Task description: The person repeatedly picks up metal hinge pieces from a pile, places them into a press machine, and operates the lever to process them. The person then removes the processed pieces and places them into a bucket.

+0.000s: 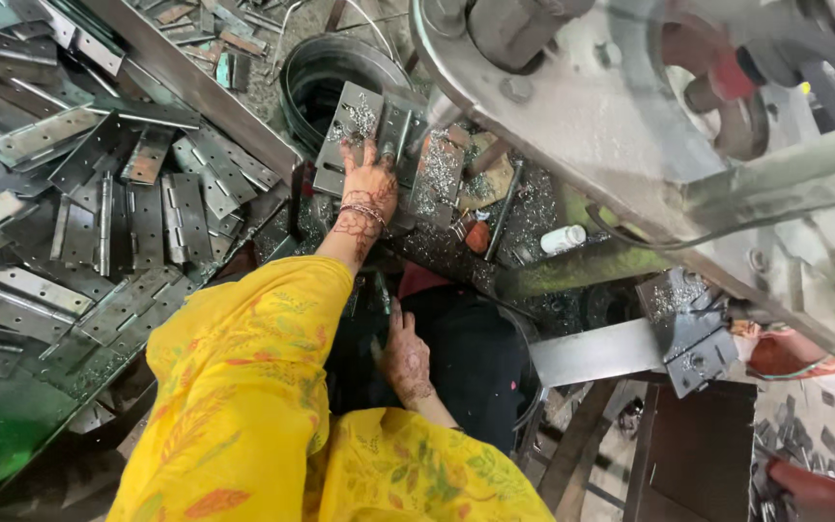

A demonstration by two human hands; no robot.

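My left hand (364,188) reaches forward onto the machine bed, with its fingers laid over the lower edge of a grey metal hinge plate (352,121) dusted with metal shavings. More hinge plates (437,174) lie just right of it under the drill head (533,58). My right hand (406,358) hangs lower, near my lap, above a dark tub (480,358). Its fingers are loosely spread and point at a dark metal piece (379,290). I see nothing held in it. Both arms wear yellow flowered sleeves.
A big heap of steel hinges (99,213) fills the left side, bounded by a long steel bar (205,92). A round black bin (326,72) stands behind the bed. A small white bottle (562,239) and a shaving-covered hinge (688,319) lie at the right.
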